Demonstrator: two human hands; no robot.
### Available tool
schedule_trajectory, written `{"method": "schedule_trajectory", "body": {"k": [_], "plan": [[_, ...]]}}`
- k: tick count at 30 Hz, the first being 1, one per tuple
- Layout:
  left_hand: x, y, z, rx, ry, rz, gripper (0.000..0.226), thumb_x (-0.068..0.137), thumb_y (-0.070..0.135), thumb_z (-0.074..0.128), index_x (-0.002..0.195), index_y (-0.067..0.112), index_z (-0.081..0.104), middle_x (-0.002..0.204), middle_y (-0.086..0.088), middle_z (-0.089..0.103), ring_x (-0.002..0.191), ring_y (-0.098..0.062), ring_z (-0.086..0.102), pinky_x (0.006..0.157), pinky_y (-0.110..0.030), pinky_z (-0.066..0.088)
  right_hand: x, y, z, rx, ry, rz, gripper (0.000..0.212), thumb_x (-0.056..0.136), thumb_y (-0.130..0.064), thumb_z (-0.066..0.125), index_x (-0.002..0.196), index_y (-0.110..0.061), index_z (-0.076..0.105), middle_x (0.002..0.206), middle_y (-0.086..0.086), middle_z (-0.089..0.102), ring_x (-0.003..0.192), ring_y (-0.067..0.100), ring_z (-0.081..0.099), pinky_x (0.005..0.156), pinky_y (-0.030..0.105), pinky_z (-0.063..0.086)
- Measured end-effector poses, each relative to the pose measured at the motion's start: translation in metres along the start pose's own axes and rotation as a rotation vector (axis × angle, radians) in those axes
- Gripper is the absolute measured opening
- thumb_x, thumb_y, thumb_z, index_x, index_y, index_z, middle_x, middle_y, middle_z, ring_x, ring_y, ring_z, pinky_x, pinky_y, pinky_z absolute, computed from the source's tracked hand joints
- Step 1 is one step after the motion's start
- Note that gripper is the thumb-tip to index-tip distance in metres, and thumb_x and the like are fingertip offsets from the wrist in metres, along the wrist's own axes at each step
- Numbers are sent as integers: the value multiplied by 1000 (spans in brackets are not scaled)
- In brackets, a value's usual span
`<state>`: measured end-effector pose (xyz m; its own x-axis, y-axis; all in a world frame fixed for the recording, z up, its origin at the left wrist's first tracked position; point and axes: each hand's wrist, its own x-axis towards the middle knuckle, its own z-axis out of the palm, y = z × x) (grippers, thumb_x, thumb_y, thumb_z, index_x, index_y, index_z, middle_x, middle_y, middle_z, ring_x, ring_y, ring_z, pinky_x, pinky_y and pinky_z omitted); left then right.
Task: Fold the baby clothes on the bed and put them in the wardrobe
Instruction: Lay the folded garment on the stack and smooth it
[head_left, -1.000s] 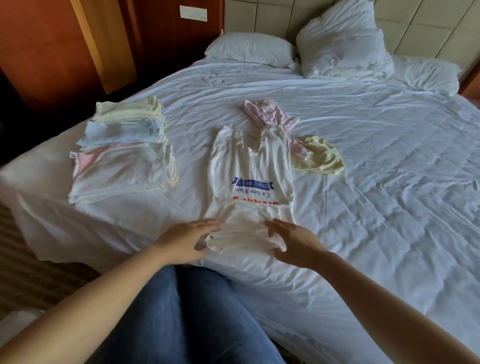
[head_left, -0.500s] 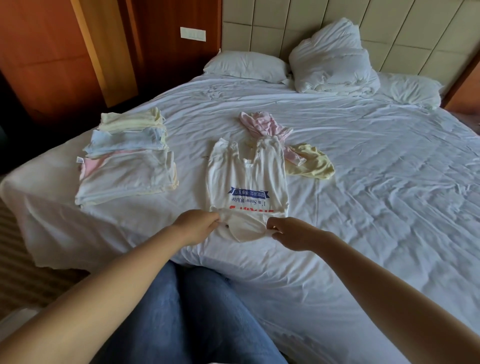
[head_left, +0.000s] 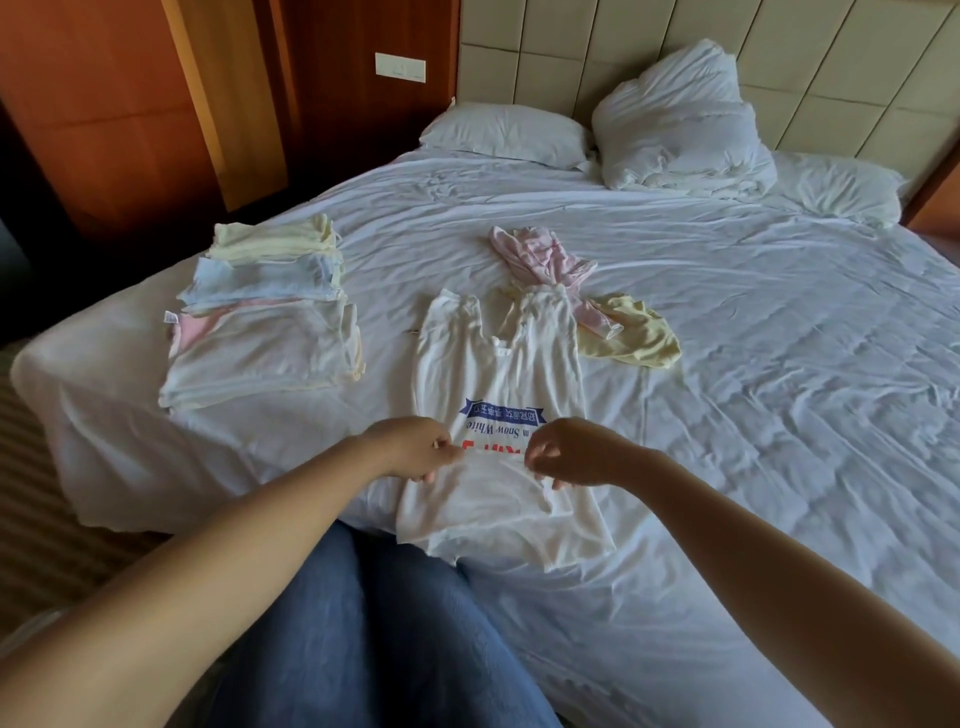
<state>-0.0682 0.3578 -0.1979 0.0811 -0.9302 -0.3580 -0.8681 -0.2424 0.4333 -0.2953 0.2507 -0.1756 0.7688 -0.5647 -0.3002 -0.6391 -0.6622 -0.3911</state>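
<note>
Just beyond the two pinching hands, the white garment (head_left: 498, 364) carries a print that lies upside down to the wearer of the camera: a blue banner (head_left: 505, 414) with white characters too small to read, and under it a line in dark letters in which "Snow White" can be made out. Right between the hands runs a row of red letters (head_left: 496, 448), half covered by a raised fold of cloth and not legible. The left hand (head_left: 413, 449) nips the thin white fabric between thumb and fingertips at the left side of the print. The right hand (head_left: 579, 452), fingers curled, nips it at the right side, so the cloth between them stands up in a low ridge. The garment is sleeveless with two shoulder straps at its far end. It lies spread on the white bed (head_left: 779, 364), its lower part reaching back from the grip to the mattress edge above the person's jeans (head_left: 374, 639). Left of the grip and farther off sits a stack of folded clothes (head_left: 265, 332) in cream, pale blue, pink and white, with a small tag (head_left: 170, 318) whose print cannot be read. Beyond the grip lies a crumpled pink garment (head_left: 540, 257), and to its right a yellow garment (head_left: 631, 338); both touch the straps. Far beyond lie white pillows (head_left: 506, 132).
</note>
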Motion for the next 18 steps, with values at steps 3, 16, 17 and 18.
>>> {"method": "schedule_trajectory", "body": {"k": [3, 16, 17, 18], "plan": [[22, -7, -22, 87, 162, -29, 22, 96, 43, 47, 91, 28, 61, 92, 12, 67, 88, -13, 62, 69, -26, 42, 37, -8, -20, -119, 126, -18, 18, 89, -25, 56, 98, -27, 71, 99, -9, 72, 90, 10, 67, 84, 35, 54], [203, -68, -108, -43, 419, -97, 21, 92, 37, 56, 111, 29, 59, 122, 7, 59, 109, -18, 59, 86, -30, 46, 251, 17, -89, -116, 249, 65, 29, 93, -24, 49, 119, -23, 62, 122, 1, 65, 112, 26, 60, 88, 34, 49], [219, -72, -110, -48, 435, -110, 29, 93, 38, 55, 120, 28, 57, 129, 5, 56, 114, -19, 58, 89, -31, 46, 268, 21, -90, -111, 256, 73, 30, 93, -25, 49, 120, -23, 62, 123, 2, 64, 112, 26, 60, 87, 34, 48], [234, -77, -112, -52, 449, -122, 38, 94, 39, 55, 130, 26, 53, 135, 3, 52, 119, -21, 55, 92, -32, 46, 286, 26, -91, -99, 261, 88, 30, 93, -26, 50, 122, -24, 61, 125, 3, 63, 113, 27, 60, 86, 34, 47]]}}
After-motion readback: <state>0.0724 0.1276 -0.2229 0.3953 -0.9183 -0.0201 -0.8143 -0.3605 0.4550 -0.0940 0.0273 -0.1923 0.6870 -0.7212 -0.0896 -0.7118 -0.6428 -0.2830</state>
